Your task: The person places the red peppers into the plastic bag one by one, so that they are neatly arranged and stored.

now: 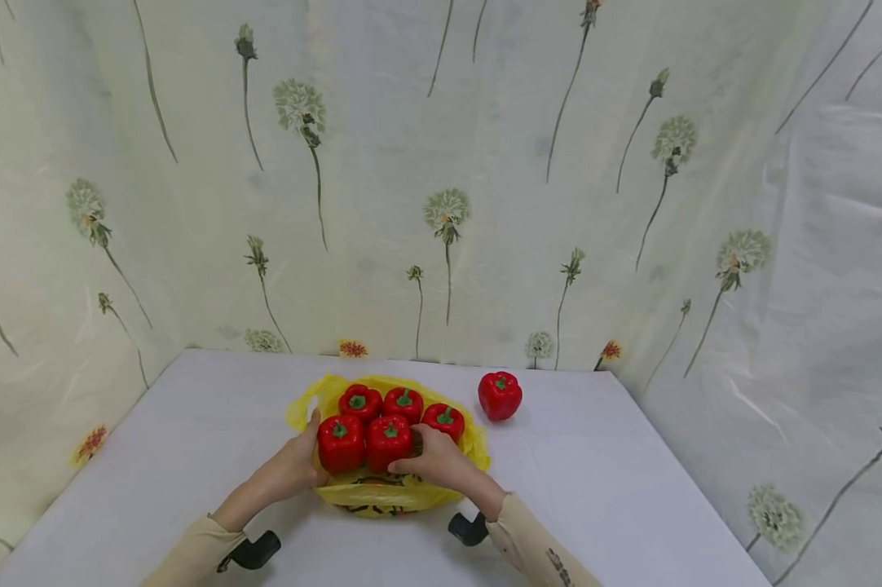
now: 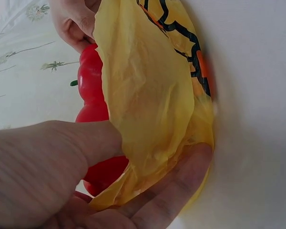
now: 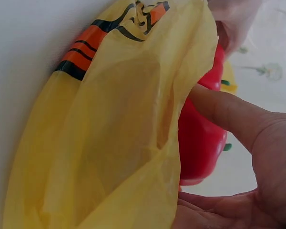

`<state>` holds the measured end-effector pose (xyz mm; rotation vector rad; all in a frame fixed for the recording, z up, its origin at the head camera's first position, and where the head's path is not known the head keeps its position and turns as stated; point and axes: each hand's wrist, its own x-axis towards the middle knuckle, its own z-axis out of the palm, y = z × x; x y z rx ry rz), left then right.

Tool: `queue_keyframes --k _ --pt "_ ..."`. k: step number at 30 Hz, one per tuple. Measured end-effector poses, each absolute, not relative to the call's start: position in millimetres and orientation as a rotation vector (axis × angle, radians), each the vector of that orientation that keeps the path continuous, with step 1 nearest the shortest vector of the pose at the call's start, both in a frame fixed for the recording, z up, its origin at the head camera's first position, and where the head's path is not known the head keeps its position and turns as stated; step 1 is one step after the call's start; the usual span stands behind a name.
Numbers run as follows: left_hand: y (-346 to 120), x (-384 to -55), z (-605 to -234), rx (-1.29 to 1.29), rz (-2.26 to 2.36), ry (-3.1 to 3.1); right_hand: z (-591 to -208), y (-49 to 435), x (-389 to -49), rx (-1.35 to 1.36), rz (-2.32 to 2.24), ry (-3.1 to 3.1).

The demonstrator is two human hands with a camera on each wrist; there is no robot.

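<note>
A crinkled yellow plastic bag (image 1: 448,494) with black and orange print lies open on the table, several glossy red bell peppers inside. My left hand (image 1: 294,466) holds the bag's left side beside the front-left bell pepper (image 1: 341,451). In the left wrist view its thumb lies inside the rim against red pepper, and its fingers are outside the yellow film (image 2: 148,90). My right hand (image 1: 444,463) reaches over the bag's right side and grips the front-middle bell pepper (image 1: 386,444). The right wrist view shows its thumb on a pepper (image 3: 202,138); bag film hides part of that pepper.
Another red bell pepper (image 1: 500,397) stands outside the bag, behind and to its right. The white tabletop (image 1: 595,473) runs back to a curtain (image 1: 382,204) printed with dandelions, which also hangs along both sides. Dark wrist-camera mounts (image 1: 253,551) hang under the sleeves.
</note>
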<state>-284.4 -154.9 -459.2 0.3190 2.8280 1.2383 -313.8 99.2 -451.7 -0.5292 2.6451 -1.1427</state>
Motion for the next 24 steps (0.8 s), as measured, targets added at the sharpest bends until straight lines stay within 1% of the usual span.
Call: queue_keyframes --k 9,19,24 --pt "-155 -284 -459 0.317 1.254 2.816 -449 108 -312 -0.561 -1.170 2.610" --pt "-155 -284 -459 0.347 1.266 2.813 -442 120 -304 -0.613 -1.194 2.560" --pt "-154 -285 -460 0.340 1.268 2.815 -436 129 -298 -0.584 -1.221 2.524"
